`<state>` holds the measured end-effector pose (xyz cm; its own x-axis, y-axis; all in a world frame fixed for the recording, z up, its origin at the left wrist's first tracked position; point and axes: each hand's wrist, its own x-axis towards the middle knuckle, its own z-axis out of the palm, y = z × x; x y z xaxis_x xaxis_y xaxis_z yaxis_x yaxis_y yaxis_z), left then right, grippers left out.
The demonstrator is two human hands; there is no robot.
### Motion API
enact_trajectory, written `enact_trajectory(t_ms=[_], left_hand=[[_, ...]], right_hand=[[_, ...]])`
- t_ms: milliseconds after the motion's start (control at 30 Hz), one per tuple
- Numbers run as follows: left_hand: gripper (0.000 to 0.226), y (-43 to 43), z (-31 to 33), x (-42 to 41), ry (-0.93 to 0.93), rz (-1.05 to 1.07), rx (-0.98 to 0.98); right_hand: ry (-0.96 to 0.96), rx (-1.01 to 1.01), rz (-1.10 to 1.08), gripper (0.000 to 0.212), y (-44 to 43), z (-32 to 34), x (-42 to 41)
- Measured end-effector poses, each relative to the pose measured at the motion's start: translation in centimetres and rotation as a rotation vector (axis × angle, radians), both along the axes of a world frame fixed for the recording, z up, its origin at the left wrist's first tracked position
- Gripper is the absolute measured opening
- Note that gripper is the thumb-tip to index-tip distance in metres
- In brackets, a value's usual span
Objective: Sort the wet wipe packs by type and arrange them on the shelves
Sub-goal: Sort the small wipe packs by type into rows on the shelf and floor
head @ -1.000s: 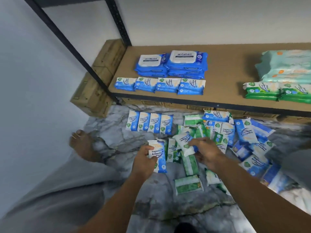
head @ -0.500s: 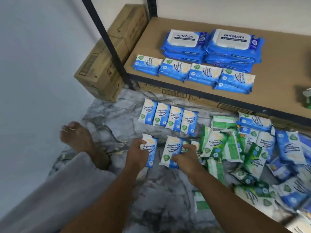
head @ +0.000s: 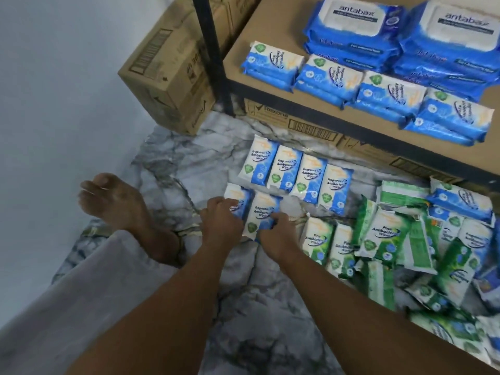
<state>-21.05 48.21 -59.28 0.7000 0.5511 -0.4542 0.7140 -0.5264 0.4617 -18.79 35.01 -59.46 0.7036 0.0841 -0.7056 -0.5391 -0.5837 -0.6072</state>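
On the marble floor lies a row of several blue-and-white fragrance-free wipe packs (head: pixel 296 178). Just in front of that row, my left hand (head: pixel 220 220) holds one blue pack (head: pixel 239 197) down on the floor, and my right hand (head: pixel 278 234) pinches the lower end of a second blue pack (head: pixel 262 212) beside it. A jumbled heap of green pine packs (head: pixel 389 239) mixed with blue ones lies to the right. On the brown shelf (head: pixel 243 52) stand a row of small blue packs (head: pixel 392 93) and big blue antabax packs (head: pixel 357 31) behind them.
A black shelf post (head: pixel 213 55) rises at the shelf's left corner. Cardboard boxes (head: pixel 167 71) stand left of the post and under the shelf. My bare foot (head: pixel 121 209) and grey trouser leg lie at the left, next to a pale wall.
Both hands have brought their blue packs forward and down onto the floor, just in front of the laid-out row. The view has moved closer and to the left.
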Motion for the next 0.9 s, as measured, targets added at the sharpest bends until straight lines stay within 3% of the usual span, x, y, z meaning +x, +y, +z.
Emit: enact_trajectory(t_ms=[167, 367, 600, 800, 900], left_hand=[[0.048, 0.0, -0.4, -0.2, -0.005, -0.087, 0.005], [0.049, 0.1, 0.0, 1.1, -0.023, -0.174, 0.023], [0.049, -0.4, -0.6, 1.4, -0.027, -0.217, 0.048], [0.046, -1.0, -0.2, 1.6, 0.014, -0.233, 0.073], [0.048, -1.7, 0.4, 1.6, 0.035, -0.224, 0.130]], right_hand=[[-0.016, 0.017, 0.084, 0.067, 0.2, 0.3, -0.1], [-0.033, 0.015, 0.091, 0.055, 0.3, 1.0, 0.8], [-0.005, -0.001, 0.066, 0.066, 0.2, 1.1, 0.9], [-0.006, -0.004, 0.079, 0.063, -0.5, 1.2, 1.4], [-0.040, -0.026, 0.136, 0.048, -1.6, 1.6, 1.5]])
